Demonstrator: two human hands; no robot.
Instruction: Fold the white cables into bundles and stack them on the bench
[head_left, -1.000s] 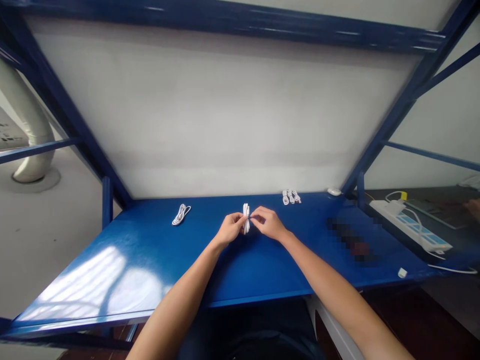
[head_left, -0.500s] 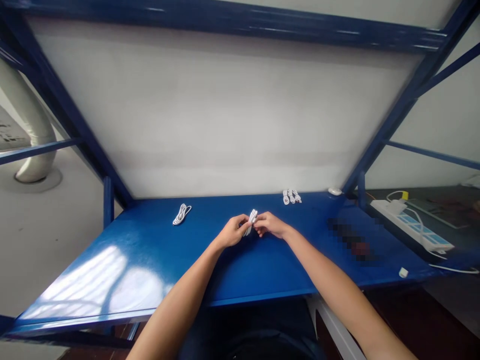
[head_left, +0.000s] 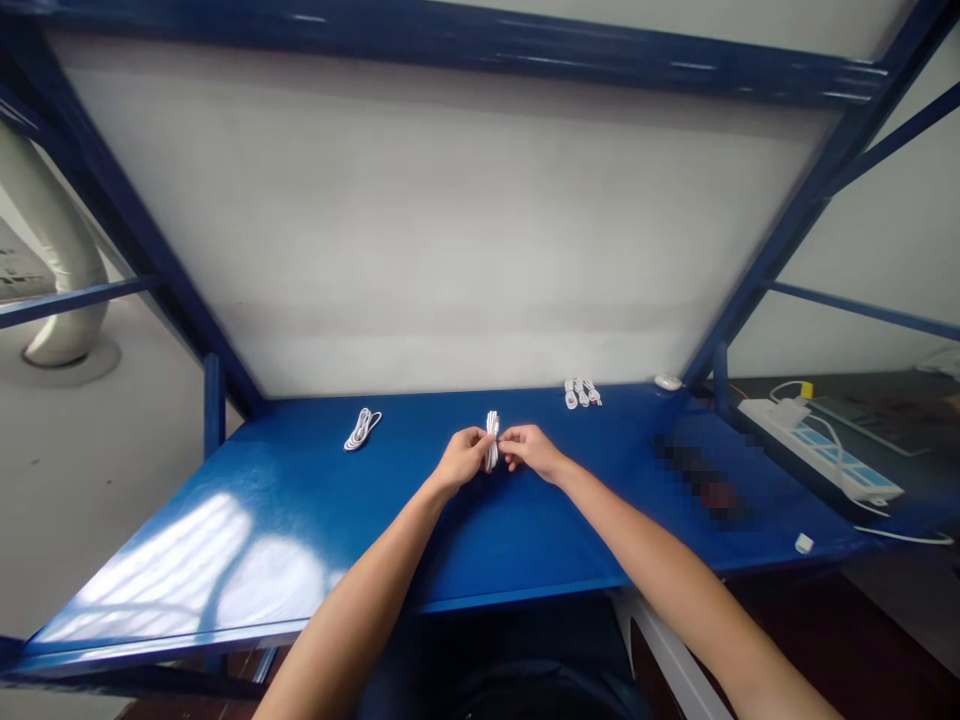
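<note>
So both hands pinch one coiled white cable (head_left: 492,452) mid-frame: left hand (head_left: 463,459) and right hand (head_left: 531,451) gripping it, fingers closed, above the blue counter (head_left: 300,500).

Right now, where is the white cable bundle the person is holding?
In the head view, the white cable bundle is mid-frame, pinched between the left hand and right hand, just above the blue table.

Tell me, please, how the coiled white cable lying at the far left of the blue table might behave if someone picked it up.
The coiled white cable looks thin, so it is probably light and floppy. Its loops lie loose on the blue table, with no tie visible, so they may spring apart when lifted. It seems unlikely to roll.
</note>
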